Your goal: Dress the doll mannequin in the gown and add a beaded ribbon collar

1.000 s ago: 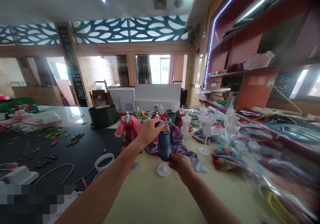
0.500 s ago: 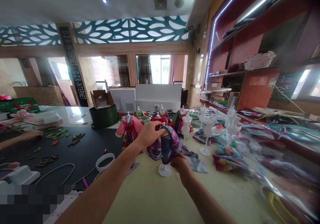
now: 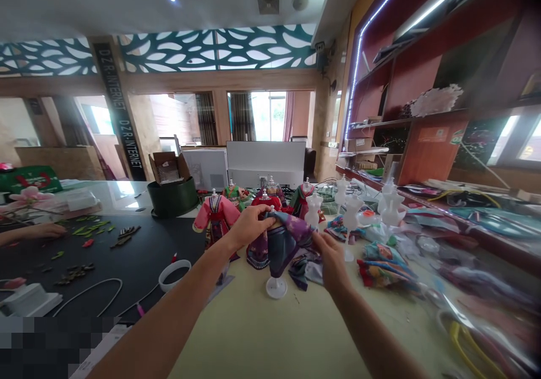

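A small mannequin in a blue and purple doll dress (image 3: 281, 249) stands on a white round base (image 3: 276, 287) on the pale yellow table (image 3: 270, 334). My left hand (image 3: 249, 225) is closed on the top of the dress at the neck. My right hand (image 3: 330, 258) grips the purple fabric at the dress's right side, fingers curled into the cloth. Behind stand a pink dressed mannequin (image 3: 216, 216) and a red one (image 3: 265, 199).
Bare white mannequins (image 3: 351, 215) and piles of coloured doll clothes (image 3: 382, 266) lie to the right. A black mat (image 3: 105, 255) with a white ring (image 3: 174, 273), cables and scraps is left. Another person's hand (image 3: 42, 231) rests at far left. A dark green tub (image 3: 172, 195) stands behind.
My right hand has risen from the dress's lower hem near the base to its right side. The left hand stays at the neck. The other person's hand has appeared at the left.
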A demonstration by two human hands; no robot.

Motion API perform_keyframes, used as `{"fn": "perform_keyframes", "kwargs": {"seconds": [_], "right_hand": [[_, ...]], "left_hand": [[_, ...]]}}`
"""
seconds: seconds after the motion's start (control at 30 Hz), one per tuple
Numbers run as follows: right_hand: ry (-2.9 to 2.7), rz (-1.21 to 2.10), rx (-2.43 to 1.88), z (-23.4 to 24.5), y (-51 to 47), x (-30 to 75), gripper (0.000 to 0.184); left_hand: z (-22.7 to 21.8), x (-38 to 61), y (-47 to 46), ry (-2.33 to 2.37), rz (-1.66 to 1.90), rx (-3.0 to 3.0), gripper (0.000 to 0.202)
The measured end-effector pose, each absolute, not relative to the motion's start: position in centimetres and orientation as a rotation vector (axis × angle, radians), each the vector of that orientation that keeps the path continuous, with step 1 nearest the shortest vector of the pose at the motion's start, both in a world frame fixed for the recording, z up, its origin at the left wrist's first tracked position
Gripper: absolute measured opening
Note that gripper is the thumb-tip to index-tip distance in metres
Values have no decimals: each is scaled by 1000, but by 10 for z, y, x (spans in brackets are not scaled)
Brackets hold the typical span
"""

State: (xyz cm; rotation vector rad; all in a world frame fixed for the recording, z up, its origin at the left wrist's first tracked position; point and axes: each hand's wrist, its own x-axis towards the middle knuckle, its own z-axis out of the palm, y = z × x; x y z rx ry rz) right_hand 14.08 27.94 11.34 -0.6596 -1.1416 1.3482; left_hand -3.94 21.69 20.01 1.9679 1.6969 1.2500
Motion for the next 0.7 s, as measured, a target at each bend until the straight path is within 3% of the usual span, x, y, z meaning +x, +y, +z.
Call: {"fn": "perform_keyframes", "kwargs": {"seconds": [0.27, 0.37, 0.7], "right_hand": [[-1103, 1265, -627, 186, 316, 155, 24], [-1116, 1265, -637, 192, 325, 147, 25], [-1367, 971, -816, 81, 287, 144, 24]], "left_hand": [[213, -41, 214, 1477, 1037, 2005, 29], [213, -40, 217, 1447, 1014, 2020, 30], [207, -36, 223, 1521, 1077, 2023, 28]]}}
